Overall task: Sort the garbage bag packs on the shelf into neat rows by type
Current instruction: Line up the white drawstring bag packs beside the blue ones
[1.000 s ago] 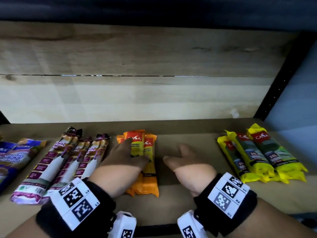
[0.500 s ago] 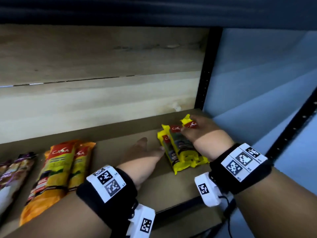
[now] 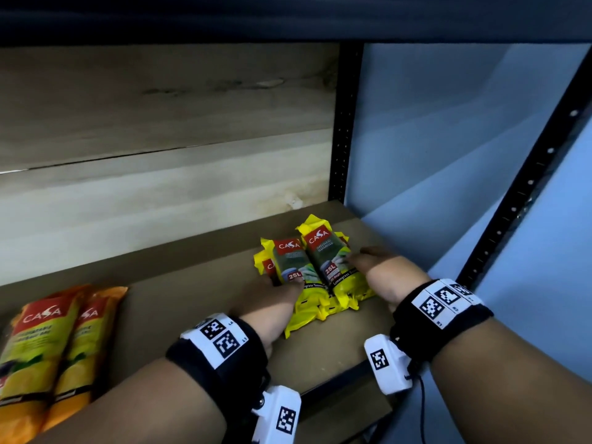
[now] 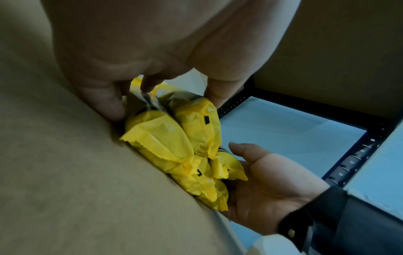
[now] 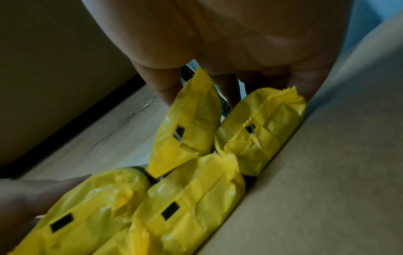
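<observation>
Several yellow CASA 25L garbage bag packs (image 3: 315, 267) lie bunched in a small pile near the right end of the shelf board (image 3: 192, 302). My left hand (image 3: 272, 299) sits at the pile's near-left side; in the left wrist view its thumb and fingers (image 4: 150, 86) curl over the upper yellow packs (image 4: 174, 146). My right hand (image 3: 368, 264) presses its open palm (image 4: 261, 181) against the pile's right side. In the right wrist view its fingers (image 5: 229, 82) reach over the far ends of the packs (image 5: 196, 189). Two orange CASA packs (image 3: 54, 341) lie side by side at the far left.
A black perforated upright (image 3: 344, 123) stands at the shelf's back right corner and another upright (image 3: 525, 193) at the front right. A pale blue wall (image 3: 448, 139) lies beyond them. Wooden boards (image 3: 160, 107) close the back. Bare board separates the orange and yellow packs.
Both hands left the orange packs and moved right to the yellow ones. The yellow packs, earlier lying side by side, are now pushed together into a pile.
</observation>
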